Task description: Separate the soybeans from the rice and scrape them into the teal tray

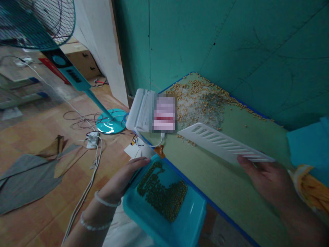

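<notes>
My left hand [120, 181] grips the near-left rim of a blue plastic tub [187, 223] held just below the table's edge; a layer of small beans [161, 193] lies in its bottom. My right hand [267, 180] is closed on the end of a long white slotted plastic scraper [221, 142], which rests flat on the green table top [231, 185] and points toward the far corner. A heap of mixed yellow beans and white grains [203, 103] is spread in that corner against the wall.
A white device with a cable [144, 109] sits at the table's left end. A teal wall [231, 41] backs the table. A standing fan [84, 85], cords and cloth [25, 178] lie on the floor to the left. Teal fabric [308, 144] lies at right.
</notes>
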{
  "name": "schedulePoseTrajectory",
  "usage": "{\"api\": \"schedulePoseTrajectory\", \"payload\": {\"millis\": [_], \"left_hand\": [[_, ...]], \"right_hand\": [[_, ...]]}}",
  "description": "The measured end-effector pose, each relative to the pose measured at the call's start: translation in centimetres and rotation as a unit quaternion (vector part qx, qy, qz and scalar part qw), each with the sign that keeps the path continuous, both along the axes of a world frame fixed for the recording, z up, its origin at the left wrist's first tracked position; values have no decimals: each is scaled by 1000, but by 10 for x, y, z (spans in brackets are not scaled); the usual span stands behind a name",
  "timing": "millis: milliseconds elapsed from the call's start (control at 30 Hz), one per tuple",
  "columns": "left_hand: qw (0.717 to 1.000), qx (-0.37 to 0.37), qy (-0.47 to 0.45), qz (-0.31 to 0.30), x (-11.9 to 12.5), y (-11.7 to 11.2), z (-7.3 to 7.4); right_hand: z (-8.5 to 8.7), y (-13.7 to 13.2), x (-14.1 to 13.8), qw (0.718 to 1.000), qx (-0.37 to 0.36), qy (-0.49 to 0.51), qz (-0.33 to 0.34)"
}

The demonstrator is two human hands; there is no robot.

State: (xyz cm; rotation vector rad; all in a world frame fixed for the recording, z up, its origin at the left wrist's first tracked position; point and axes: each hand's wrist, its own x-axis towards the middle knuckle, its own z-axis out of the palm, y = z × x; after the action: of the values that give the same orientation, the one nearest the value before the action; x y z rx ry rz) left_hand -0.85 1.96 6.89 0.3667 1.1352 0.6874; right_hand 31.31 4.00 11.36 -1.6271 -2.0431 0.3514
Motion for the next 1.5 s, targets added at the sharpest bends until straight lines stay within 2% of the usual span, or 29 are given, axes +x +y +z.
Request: {"api": "schedulePoseTrajectory", "payload": {"millis": [333,533,667,1033,1500], "left_hand": [[999,-14,-45,10,-2,0,-6],[999,-13,-48,11,0,1,-2],[998,-9,-66,19,1,2,-1],[998,-11,-57,14,-1,2,-12],[997,-16,-70,20,-1,1,-11]], "right_hand": [[0,-4,0,1000,-2,21,5],[-1,-7,-1,999,-10,44,27],[0,-9,-3,999,-11,24,34],[1,-10,-4,991,62,-14,117],[1,-11,-2,989,31,-5,145]]}}
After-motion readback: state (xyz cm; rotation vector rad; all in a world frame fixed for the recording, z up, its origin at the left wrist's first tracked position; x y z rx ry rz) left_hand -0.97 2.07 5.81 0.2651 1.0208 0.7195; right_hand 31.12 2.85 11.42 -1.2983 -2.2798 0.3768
